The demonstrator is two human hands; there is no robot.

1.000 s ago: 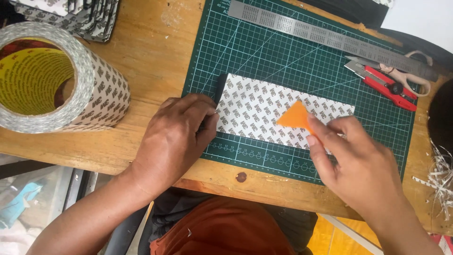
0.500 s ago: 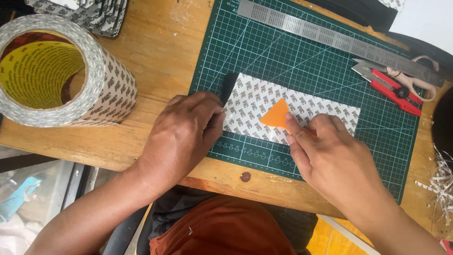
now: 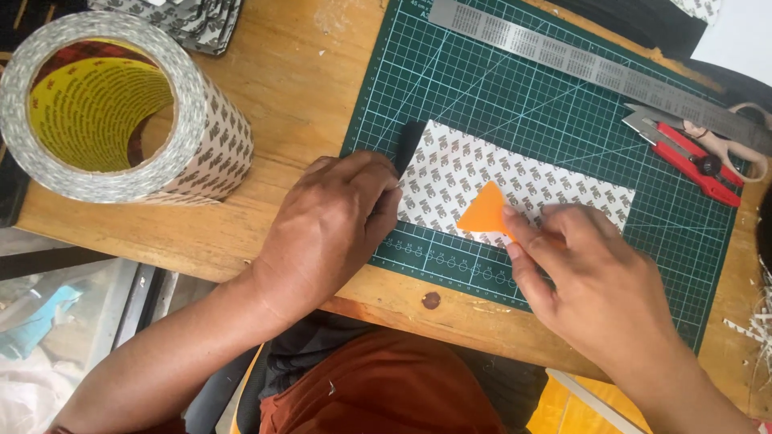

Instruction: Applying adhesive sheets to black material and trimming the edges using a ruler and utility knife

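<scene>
A white patterned tape sheet (image 3: 531, 181) lies flat on the green cutting mat (image 3: 498, 88), with a thin black strip (image 3: 408, 145) showing at its left end. My left hand (image 3: 334, 229) presses down on that left end, fingers together over the edge. My right hand (image 3: 595, 281) holds an orange plastic scraper (image 3: 485, 213) against the sheet's near edge, a little left of its middle.
A large roll of patterned tape (image 3: 112, 108) stands at the left of the wooden table (image 3: 297, 104). A steel ruler (image 3: 579, 60), a red cutter (image 3: 683, 153) and scissors (image 3: 724, 137) lie on the mat's far right. White paper scraps (image 3: 756, 321) sit at the right edge.
My right hand has slid the orange scraper leftward along the sheet. My left hand has stayed on the sheet's left end.
</scene>
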